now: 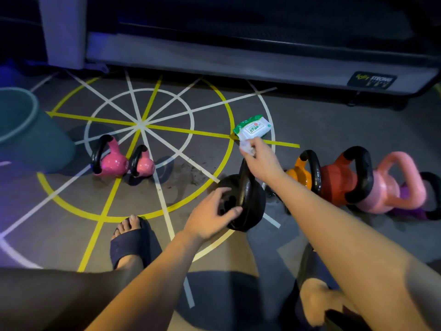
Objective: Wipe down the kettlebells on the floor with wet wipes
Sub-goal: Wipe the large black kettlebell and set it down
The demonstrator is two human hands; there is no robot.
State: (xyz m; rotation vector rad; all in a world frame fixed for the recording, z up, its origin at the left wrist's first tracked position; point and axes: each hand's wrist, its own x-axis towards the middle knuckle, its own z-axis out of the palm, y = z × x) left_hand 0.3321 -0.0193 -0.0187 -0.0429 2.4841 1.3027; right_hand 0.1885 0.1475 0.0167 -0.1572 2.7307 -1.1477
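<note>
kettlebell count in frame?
7: big pink and small pink at left, black in the left hand, then orange, red, light pink, purple in a row at right. More may be hidden.

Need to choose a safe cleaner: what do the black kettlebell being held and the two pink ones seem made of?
Black kettlebell: probably cast iron, painted or enamelled black, judging by the dull sheen along its handle. Larger pink kettlebell and smaller pink kettlebell: glossy coating, likely vinyl over metal, given sharp light spots; handles look bare black.
</note>
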